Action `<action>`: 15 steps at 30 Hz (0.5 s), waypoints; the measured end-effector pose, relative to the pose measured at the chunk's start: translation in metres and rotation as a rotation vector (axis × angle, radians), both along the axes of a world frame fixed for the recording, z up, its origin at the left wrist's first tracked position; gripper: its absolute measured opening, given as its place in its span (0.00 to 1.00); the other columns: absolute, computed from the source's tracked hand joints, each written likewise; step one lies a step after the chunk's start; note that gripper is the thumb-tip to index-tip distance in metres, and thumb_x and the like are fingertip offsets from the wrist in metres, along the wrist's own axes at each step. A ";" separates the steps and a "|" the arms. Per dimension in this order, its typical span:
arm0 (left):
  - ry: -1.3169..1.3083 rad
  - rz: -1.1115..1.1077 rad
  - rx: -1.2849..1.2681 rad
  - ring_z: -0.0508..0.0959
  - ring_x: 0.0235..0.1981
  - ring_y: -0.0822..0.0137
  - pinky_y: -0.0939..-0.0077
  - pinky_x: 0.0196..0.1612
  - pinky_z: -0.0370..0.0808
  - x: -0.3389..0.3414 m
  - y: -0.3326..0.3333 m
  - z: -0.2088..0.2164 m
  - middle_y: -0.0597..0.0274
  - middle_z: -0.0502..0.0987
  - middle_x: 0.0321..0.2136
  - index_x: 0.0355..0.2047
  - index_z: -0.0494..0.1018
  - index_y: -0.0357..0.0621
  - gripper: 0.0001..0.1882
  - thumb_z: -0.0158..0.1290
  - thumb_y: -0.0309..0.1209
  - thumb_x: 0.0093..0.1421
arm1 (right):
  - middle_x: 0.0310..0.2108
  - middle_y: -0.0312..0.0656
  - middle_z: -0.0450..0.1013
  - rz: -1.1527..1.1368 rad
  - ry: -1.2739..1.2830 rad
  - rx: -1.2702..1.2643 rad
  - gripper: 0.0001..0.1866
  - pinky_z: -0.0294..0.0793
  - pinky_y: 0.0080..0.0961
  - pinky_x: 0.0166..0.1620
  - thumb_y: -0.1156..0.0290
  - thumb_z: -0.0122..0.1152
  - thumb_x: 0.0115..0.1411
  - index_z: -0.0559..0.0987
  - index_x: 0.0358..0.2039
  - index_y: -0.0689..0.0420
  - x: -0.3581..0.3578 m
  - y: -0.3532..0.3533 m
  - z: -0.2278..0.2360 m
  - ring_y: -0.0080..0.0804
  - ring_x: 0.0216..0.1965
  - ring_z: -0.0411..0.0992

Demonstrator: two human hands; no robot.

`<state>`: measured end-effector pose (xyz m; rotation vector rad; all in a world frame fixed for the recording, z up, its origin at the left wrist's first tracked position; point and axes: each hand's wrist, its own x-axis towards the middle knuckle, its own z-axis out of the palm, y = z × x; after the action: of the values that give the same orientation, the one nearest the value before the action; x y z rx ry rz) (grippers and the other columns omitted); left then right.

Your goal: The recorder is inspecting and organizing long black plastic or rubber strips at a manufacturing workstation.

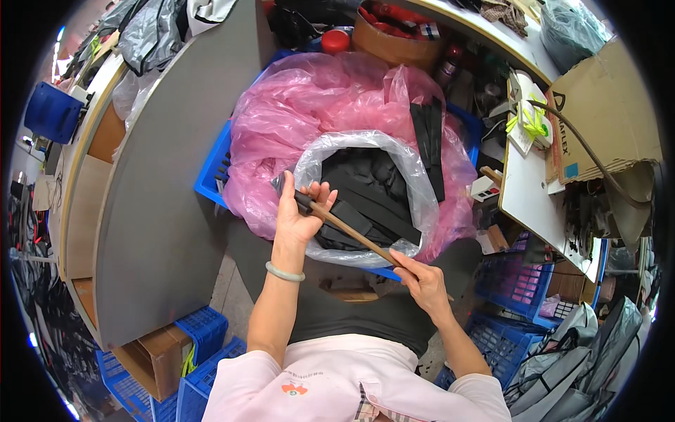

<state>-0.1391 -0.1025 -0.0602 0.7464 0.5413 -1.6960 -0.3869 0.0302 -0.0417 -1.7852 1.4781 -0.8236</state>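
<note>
A thin wooden stick (357, 235) slants across the front of a clear plastic bag, its upper end at my left hand and its lower end at my right. My right hand (422, 283) is closed around the lower part of the stick. Palm turned up, my left hand (298, 216) has its fingers curled about a small black piece (304, 202) on the stick's upper end; whether it is cloth or strap I cannot tell. Below the stick, folded black fabric strips (365, 186) fill the clear plastic bag (427, 204).
Crumpled pink plastic (281, 98) surrounds the bag inside a blue crate (214, 165). Longer black strips (427, 148) lie over its right side. A grey panel (169, 176) stands left. At right are a white-topped table (524, 190), a cardboard box (605, 119) and blue crates (503, 337).
</note>
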 end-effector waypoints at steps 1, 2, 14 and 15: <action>-0.075 -0.021 -0.060 0.78 0.29 0.54 0.53 0.48 0.72 0.000 0.004 0.003 0.56 0.75 0.18 0.13 0.64 0.47 0.24 0.58 0.51 0.51 | 0.30 0.46 0.77 -0.028 -0.015 0.051 0.19 0.71 0.23 0.26 0.74 0.62 0.52 0.77 0.46 0.50 0.004 0.002 0.005 0.31 0.22 0.73; -0.150 -0.041 -0.120 0.78 0.29 0.54 0.53 0.48 0.72 -0.001 0.008 0.006 0.56 0.74 0.17 0.12 0.64 0.48 0.24 0.59 0.50 0.51 | 0.31 0.47 0.76 -0.055 -0.029 0.102 0.18 0.73 0.29 0.27 0.72 0.63 0.51 0.77 0.45 0.49 0.007 0.003 0.010 0.40 0.26 0.76; -0.334 -0.103 -0.848 0.79 0.21 0.52 0.57 0.56 0.63 0.000 0.026 0.045 0.58 0.64 0.05 0.13 0.60 0.48 0.27 0.37 0.48 0.65 | 0.17 0.30 0.63 -0.036 -0.906 0.955 0.20 0.47 0.10 0.15 0.72 0.54 0.60 0.70 0.53 0.59 0.076 0.001 0.037 0.12 0.14 0.55; -0.422 -0.113 -0.872 0.79 0.23 0.51 0.56 0.56 0.63 0.002 0.027 0.046 0.57 0.66 0.07 0.14 0.60 0.46 0.29 0.32 0.54 0.64 | 0.16 0.31 0.63 -0.080 -0.947 0.952 0.19 0.44 0.11 0.14 0.72 0.51 0.61 0.69 0.53 0.62 0.078 0.004 0.036 0.12 0.13 0.53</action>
<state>-0.1368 -0.0751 -0.0142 0.4587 -0.5275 -1.5973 -0.3092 0.0338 -0.0058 -0.4897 0.9884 -0.6644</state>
